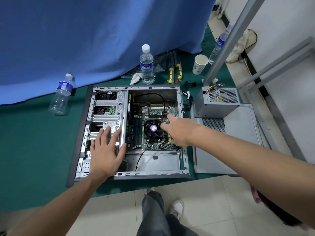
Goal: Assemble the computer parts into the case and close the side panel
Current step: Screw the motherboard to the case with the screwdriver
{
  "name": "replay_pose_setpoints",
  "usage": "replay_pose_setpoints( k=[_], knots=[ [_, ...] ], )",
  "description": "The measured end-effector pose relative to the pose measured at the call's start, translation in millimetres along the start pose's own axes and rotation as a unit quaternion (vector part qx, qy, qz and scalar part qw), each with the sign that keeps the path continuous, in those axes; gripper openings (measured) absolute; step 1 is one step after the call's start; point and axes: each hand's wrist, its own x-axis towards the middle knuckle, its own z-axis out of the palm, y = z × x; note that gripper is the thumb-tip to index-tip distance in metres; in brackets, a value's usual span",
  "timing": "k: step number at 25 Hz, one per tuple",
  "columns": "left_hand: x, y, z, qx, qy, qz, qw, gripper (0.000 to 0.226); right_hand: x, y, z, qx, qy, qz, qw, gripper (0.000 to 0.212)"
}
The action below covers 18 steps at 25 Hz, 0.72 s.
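Nearest me, my left hand [106,150] lies flat and spread on the drive cage [109,114], fingers straight, gripping nothing; I judge it is there to steady the case [76,150], which lies open on its side on the green mat [34,142]. Just beyond and to the right of that palm, my right hand [179,132] reaches over the motherboard [153,109], fingers loosely extended toward its far right edge, past the CPU fan [153,128]. It looks empty, though its underside is hidden, so I cannot tell whether a fingertip touches a connector there.

A black cable [163,103] loops across the board just ahead of my right fingers, and another runs along the bare case floor under my right wrist.

Further right of my right hand, outside the case, the power supply [216,103] stands on the side panel [238,133], its coloured leads poking up at the top. Neither is fitted yet, so much of the job remains.

To do this step well, I would keep the left palm pressing down, sweep the loose cables clear of the fan blades and of the empty bay at the far right corner, and only then lift the supply in, leads first.

Beyond both hands stand a water bottle [147,65], yellow-handled tools [171,72] and a paper cup [199,64]; far left of my left hand an empty bottle [61,96] leans against the blue cloth [102,40].
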Motion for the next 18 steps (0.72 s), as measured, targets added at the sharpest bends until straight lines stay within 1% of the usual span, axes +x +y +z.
replay_pose_setpoints(
  k=[1, 2, 4, 6, 7, 9, 10, 11, 12, 13, 14, 15, 17, 18],
  knots=[
    [0, -1, 0, 0.000, 0.000, 0.000, 1.000, 0.063, -1, -1, -3, 0.004, 0.006, -0.015, 1.000, 0.049],
    [0, -1, 0, 0.000, 0.000, 0.000, 1.000, 0.063, -2, -1, -4, -0.013, 0.010, -0.026, 1.000, 0.049],
    [1, 0, 1, 0.001, -0.001, 0.000, 1.000, 0.063, -3, -3, -1, -0.062, 0.027, -0.022, 0.997, 0.036],
    [1, 0, 1, 0.003, -0.002, -0.001, 1.000, 0.062, -3, -4, 5, -0.084, 0.059, 0.012, 0.995, 0.022],
    [1, 1, 1, 0.003, -0.002, -0.001, 1.000, 0.062, -3, -4, 8, -0.082, 0.069, 0.029, 0.994, 0.021],
    [0, 0, 2, 0.002, 0.000, -0.001, 1.000, 0.062, -1, -3, 12, -0.067, 0.059, 0.043, 0.995, 0.035],
    [1, -1, 2, 0.002, 0.002, 0.000, 1.000, 0.062, 1, -1, 13, -0.050, 0.047, 0.044, 0.997, 0.036],
    [1, -1, 2, 0.002, 0.003, 0.000, 1.000, 0.062, 1, -1, 12, -0.023, 0.035, 0.031, 0.999, 0.033],
    [1, -1, 2, 0.003, 0.003, 0.001, 1.000, 0.062, 1, 1, 10, -0.001, 0.025, 0.007, 1.000, 0.037],
    [1, -1, 3, 0.004, 0.003, 0.001, 1.000, 0.062, 2, 3, 9, 0.013, 0.025, -0.021, 0.999, 0.047],
    [1, -1, 3, 0.005, 0.003, 0.002, 1.000, 0.062, 2, 4, 8, -0.001, 0.028, -0.046, 0.999, 0.054],
    [1, -1, 3, 0.005, 0.002, 0.002, 1.000, 0.062, 2, 4, 7, -0.024, 0.037, -0.054, 0.998, 0.051],
    [1, -1, 3, 0.004, 0.002, 0.001, 1.000, 0.062, 1, 0, 9, -0.069, 0.076, -0.021, 0.995, 0.024],
    [0, -1, 3, 0.004, 0.002, 0.001, 1.000, 0.062, 1, -2, 12, -0.083, 0.090, 0.004, 0.992, 0.023]
  ],
)
